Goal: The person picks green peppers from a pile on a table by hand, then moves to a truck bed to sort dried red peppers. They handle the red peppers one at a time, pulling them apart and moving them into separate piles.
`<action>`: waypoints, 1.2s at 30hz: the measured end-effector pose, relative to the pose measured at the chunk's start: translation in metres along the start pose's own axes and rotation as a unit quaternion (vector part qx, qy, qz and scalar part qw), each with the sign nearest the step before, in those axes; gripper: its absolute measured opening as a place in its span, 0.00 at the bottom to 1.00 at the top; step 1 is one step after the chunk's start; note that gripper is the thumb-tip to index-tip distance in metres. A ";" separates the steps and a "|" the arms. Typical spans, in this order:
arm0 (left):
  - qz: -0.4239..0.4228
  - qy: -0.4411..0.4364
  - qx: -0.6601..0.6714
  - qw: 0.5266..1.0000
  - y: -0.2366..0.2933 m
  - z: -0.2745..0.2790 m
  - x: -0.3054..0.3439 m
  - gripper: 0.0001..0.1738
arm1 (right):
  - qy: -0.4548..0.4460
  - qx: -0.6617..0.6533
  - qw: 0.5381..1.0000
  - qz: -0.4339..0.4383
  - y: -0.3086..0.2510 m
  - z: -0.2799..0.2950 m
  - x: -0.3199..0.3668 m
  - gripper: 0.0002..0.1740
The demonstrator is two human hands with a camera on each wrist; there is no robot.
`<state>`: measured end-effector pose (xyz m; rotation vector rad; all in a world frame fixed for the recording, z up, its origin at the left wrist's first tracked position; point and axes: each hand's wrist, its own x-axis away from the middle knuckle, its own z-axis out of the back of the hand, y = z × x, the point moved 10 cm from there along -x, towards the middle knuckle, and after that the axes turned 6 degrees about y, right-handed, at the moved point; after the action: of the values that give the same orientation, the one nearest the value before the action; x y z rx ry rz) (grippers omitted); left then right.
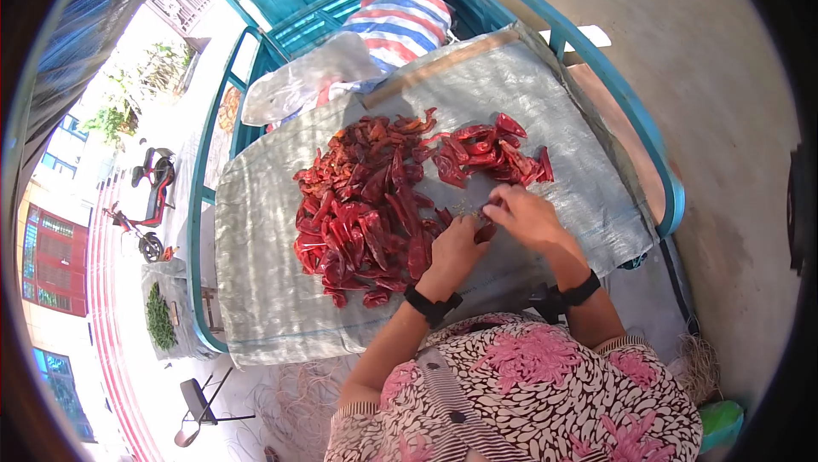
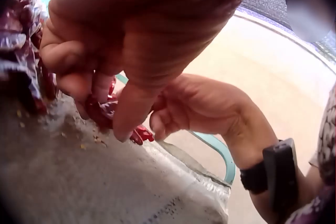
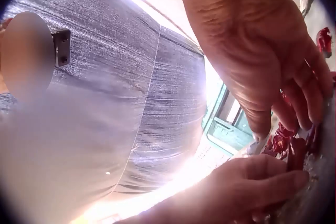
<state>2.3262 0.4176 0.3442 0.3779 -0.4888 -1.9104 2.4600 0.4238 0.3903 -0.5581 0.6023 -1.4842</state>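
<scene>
Between thumb and fingers, my left hand [image 1: 453,256] [image 2: 142,40] [image 3: 247,184] holds a dark red dried pepper [image 1: 486,233] [image 2: 100,112] [image 3: 297,153]. My right hand [image 1: 530,219] [image 2: 202,106] [image 3: 257,50] is just beside it, fingers bent down towards the pepper; whether they grip anything is unclear. A large heap of red peppers [image 1: 362,215] lies to the left of both hands on the grey sheet [image 1: 264,232]. Beyond my right hand sits a smaller pile of glossy red peppers [image 1: 481,148]. Small pale bits [image 2: 84,140] are scattered on the sheet near my fingers.
The sheet lies over a teal metal cart, whose rail [image 1: 635,112] curves along the right. A wooden strip [image 1: 439,67], a clear plastic bag [image 1: 311,78] and a striped sack [image 1: 400,23] are at the far side. A red scooter [image 1: 153,193] stands at the left.
</scene>
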 end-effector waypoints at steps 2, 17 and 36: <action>-0.003 0.011 0.028 1.000 0.005 0.018 0.000 0.21 | -0.044 -0.045 0.998 0.014 0.003 -0.023 0.003 0.17; 0.160 0.217 -0.042 0.962 -0.107 0.097 -0.067 0.25 | 0.104 -0.166 0.976 0.097 -0.026 0.003 -0.019 0.19; 0.100 -0.045 0.462 0.880 -0.046 0.070 -0.046 0.17 | 0.069 -0.259 0.963 0.016 -0.014 -0.043 -0.030 0.24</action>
<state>2.2737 0.4868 0.3835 0.8122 -1.4494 -1.3841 2.4204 0.4543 0.3690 -0.8449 1.1196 -1.3410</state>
